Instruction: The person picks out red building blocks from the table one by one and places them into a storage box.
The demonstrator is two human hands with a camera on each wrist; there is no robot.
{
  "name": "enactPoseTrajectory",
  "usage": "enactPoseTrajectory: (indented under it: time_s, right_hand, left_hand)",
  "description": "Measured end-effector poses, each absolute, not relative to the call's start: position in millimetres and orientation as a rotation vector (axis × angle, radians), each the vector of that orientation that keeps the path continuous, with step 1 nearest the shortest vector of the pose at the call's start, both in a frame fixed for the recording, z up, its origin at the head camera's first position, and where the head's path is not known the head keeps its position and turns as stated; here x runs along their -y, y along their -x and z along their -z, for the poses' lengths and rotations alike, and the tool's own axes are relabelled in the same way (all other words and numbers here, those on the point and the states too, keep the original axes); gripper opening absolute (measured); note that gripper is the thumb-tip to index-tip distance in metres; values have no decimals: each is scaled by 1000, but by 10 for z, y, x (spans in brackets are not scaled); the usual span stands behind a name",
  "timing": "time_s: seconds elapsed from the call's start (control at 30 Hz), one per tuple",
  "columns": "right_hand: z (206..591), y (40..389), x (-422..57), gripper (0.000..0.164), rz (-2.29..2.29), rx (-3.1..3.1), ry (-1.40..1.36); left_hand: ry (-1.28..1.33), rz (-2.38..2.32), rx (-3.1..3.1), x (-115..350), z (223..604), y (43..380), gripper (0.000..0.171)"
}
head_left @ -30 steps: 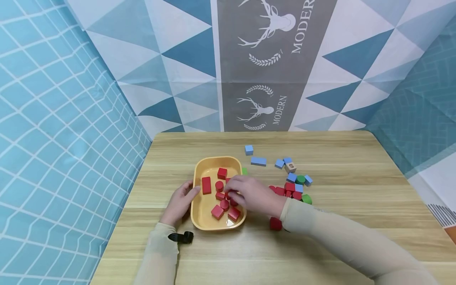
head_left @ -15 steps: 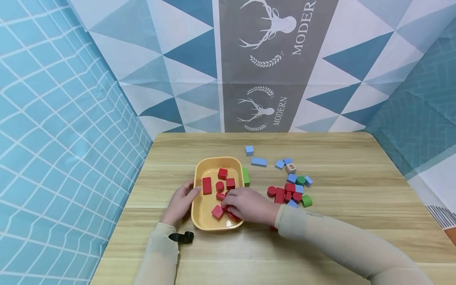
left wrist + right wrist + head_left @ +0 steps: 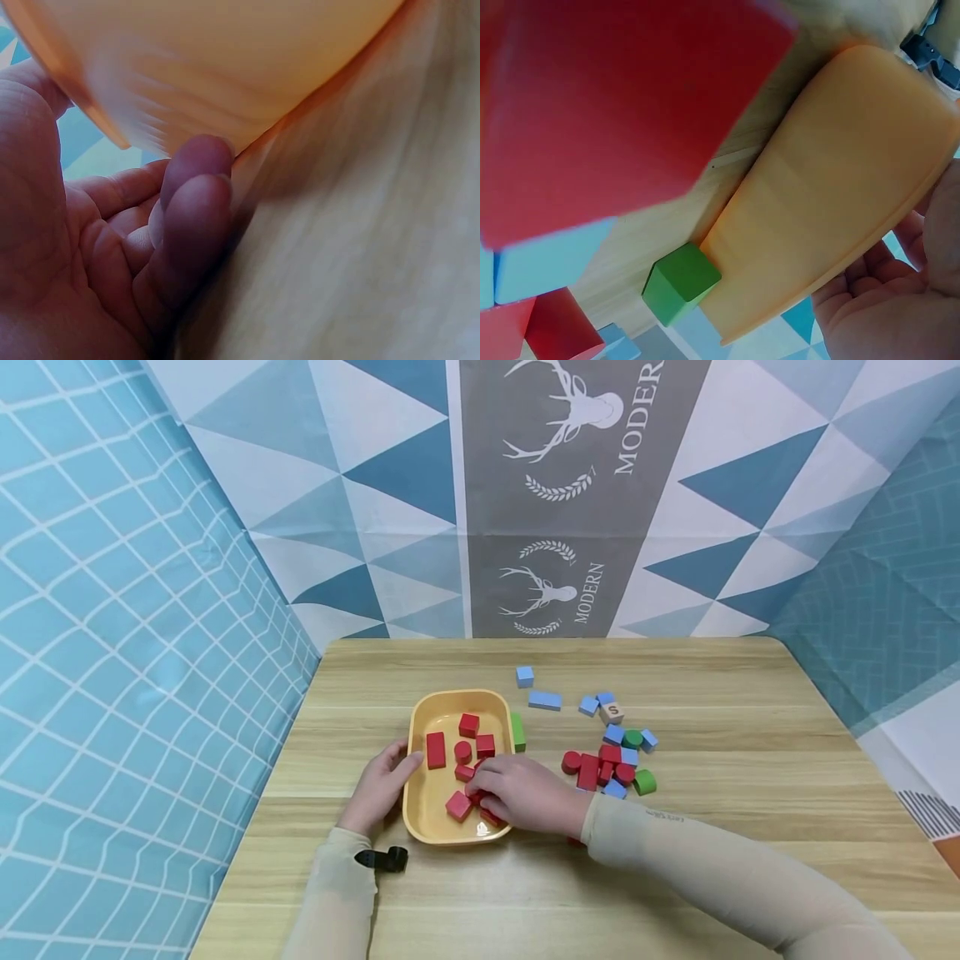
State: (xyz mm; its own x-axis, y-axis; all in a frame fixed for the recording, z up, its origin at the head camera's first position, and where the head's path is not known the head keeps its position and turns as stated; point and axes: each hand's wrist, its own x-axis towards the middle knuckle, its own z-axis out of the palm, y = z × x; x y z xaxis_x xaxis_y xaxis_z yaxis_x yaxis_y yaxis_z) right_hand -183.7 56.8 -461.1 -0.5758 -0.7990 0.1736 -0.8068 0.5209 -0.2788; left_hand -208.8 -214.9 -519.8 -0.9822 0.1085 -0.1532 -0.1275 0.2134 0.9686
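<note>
A yellow-orange plastic tray point(image 3: 431, 828) holds several red wooden blocks point(image 3: 436, 750). At its left side my left hand point(image 3: 378, 787) grips it, thumb over the rim. The left wrist view has the fingers point(image 3: 196, 214) bent against the tray's outer wall point(image 3: 225, 67). My right hand point(image 3: 525, 793) reaches over the right rim, fingers curled down, pinching a red block point(image 3: 476, 797) among the others near the front. In the right wrist view the right hand's fingertips are hidden behind the tray wall point(image 3: 832, 165), and part of the hand point(image 3: 900, 307) shows at lower right.
A green block point(image 3: 518, 732) stands against the tray's right wall. Right of it lies a pile of red blocks point(image 3: 588, 772), with blue point(image 3: 614, 734) and green point(image 3: 645, 782) ones and a wooden letter block point(image 3: 611, 713). More blue blocks point(image 3: 544, 700) lie farther back.
Over the first half second my right hand lowered and shifted slightly toward the tray's front, uncovering a red block and the green block. Since then it has hardly moved; my left hand stays put.
</note>
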Motion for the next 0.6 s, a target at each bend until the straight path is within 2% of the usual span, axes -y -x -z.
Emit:
enactPoseTrajectory:
  time_s: [0.13,0.37,0.6]
  right_hand:
    - [4581,1743,-597,31,-537,2699,-1425]
    - [4527,1471,-676,24,-538,2683,-1378]
    - [4553,1232,-738,37,-456,2768,-1355]
  left_hand:
    - [22,-1865,-2282,2147,5203,2092,56]
    - [30,-1892,-2240,2144,5199,2097,57]
    - [20,-1893,-2240,2145,5194,2094,58]
